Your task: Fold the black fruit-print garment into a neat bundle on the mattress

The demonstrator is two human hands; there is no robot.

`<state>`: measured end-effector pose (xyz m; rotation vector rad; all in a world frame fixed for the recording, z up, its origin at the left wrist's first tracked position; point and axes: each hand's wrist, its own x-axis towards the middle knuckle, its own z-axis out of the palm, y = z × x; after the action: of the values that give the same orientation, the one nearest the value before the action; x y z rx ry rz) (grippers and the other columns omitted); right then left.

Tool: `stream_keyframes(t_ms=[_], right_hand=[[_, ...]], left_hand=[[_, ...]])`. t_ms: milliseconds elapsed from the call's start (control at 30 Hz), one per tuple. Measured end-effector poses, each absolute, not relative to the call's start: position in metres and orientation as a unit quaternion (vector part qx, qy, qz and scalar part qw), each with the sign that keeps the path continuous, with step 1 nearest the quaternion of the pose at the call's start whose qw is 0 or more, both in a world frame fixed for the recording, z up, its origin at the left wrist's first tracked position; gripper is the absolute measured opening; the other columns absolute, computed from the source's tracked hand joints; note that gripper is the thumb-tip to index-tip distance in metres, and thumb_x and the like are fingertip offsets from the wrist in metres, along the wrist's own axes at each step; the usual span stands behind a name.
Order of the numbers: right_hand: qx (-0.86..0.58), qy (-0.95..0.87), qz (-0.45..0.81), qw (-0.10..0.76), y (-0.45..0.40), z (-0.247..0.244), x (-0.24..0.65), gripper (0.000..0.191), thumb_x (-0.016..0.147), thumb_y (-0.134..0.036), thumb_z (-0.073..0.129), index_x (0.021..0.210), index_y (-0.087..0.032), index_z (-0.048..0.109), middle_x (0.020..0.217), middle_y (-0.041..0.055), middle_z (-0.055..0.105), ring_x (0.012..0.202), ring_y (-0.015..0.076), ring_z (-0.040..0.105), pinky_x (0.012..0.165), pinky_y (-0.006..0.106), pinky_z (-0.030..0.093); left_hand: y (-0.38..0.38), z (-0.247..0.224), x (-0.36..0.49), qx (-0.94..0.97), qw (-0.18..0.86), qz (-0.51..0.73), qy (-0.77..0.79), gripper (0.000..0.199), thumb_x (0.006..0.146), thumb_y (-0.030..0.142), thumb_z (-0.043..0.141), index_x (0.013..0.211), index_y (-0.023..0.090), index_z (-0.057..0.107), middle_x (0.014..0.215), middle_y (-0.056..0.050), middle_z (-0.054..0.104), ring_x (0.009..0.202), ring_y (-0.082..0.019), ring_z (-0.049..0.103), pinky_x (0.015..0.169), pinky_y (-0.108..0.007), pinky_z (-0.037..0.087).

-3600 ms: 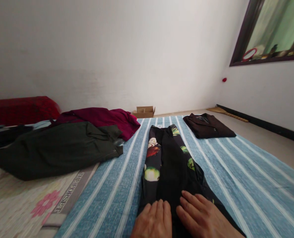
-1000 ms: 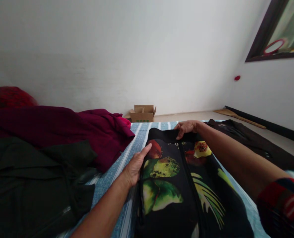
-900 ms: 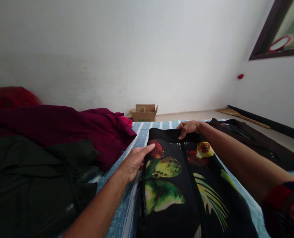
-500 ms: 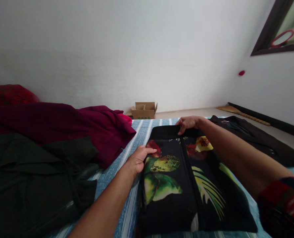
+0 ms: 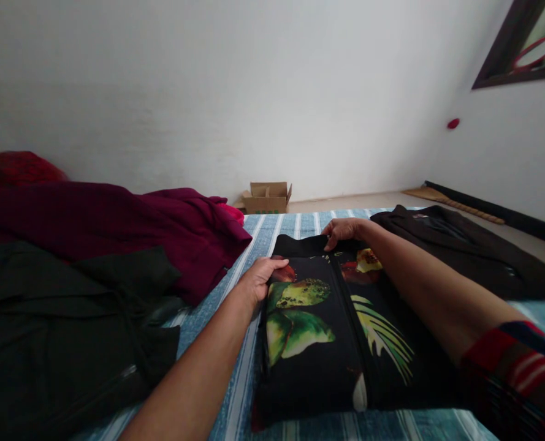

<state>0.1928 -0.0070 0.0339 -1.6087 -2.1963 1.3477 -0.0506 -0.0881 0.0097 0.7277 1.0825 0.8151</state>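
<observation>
A folded black zip-up jacket [image 5: 309,343] with a fruit-and-leaf print lies on the striped cloth, its zip running lengthwise down the middle. My left hand [image 5: 260,278] grips its left edge near the far end, thumb on top and the other fingers hidden underneath. At the plain black band along the far edge, my right hand [image 5: 341,231] pinches the fabric between thumb and fingers. My right forearm, in a striped sleeve, covers part of the jacket's right side.
Blue-and-white striped cloth [image 5: 240,367] lies beneath everything. Dark green clothing [image 5: 70,331] and a maroon garment [image 5: 116,226] are heaped at left. On the right lies a dark brown garment [image 5: 456,257]. An open cardboard box [image 5: 266,199] stands beyond the far edge, by the wall.
My right hand has shifted slightly left along the far band, which now looks more rumpled. The jacket's near edge has moved a little away from me. My left hand keeps its grip.
</observation>
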Motion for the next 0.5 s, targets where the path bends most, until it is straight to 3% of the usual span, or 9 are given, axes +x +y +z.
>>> stream_keyframes(t_ms=[300, 400, 500], right_hand=[[-0.568, -0.773, 0.280, 0.038, -0.013, 0.034, 0.187, 0.040, 0.068, -0.050, 0.067, 0.087, -0.015, 0.071, 0.077, 0.0066, 0.068, 0.061, 0.0174, 0.060, 0.060, 0.028, 0.044], [-0.599, -0.777, 0.189, 0.046, -0.020, 0.036, 0.181, 0.046, 0.068, -0.055, 0.066, 0.089, -0.014, 0.070, 0.084, 0.0112, 0.067, 0.079, 0.0258, 0.062, 0.069, 0.032, 0.044], [-0.625, -0.770, 0.097, 0.077, -0.034, 0.043, 0.179, 0.046, 0.077, -0.054, 0.059, 0.100, -0.015, 0.066, 0.102, 0.0169, 0.064, 0.103, 0.0327, 0.056, 0.083, 0.036, 0.040]], left_hand=[[-0.089, 0.011, -0.046, 0.420, 0.628, 0.363, 0.546, 0.013, 0.069, 0.015, 0.066, 0.058, 0.011, 0.059, 0.050, -0.007, 0.063, 0.037, -0.015, 0.056, 0.038, -0.024, 0.044], [-0.090, 0.014, -0.043, 0.449, 0.573, 0.380, 0.571, 0.015, 0.070, 0.017, 0.066, 0.059, 0.012, 0.057, 0.049, -0.005, 0.063, 0.035, -0.013, 0.054, 0.038, -0.022, 0.043], [-0.093, 0.016, -0.042, 0.491, 0.505, 0.401, 0.586, 0.016, 0.069, 0.016, 0.067, 0.060, 0.014, 0.054, 0.048, -0.004, 0.063, 0.035, -0.012, 0.053, 0.038, -0.020, 0.041]])
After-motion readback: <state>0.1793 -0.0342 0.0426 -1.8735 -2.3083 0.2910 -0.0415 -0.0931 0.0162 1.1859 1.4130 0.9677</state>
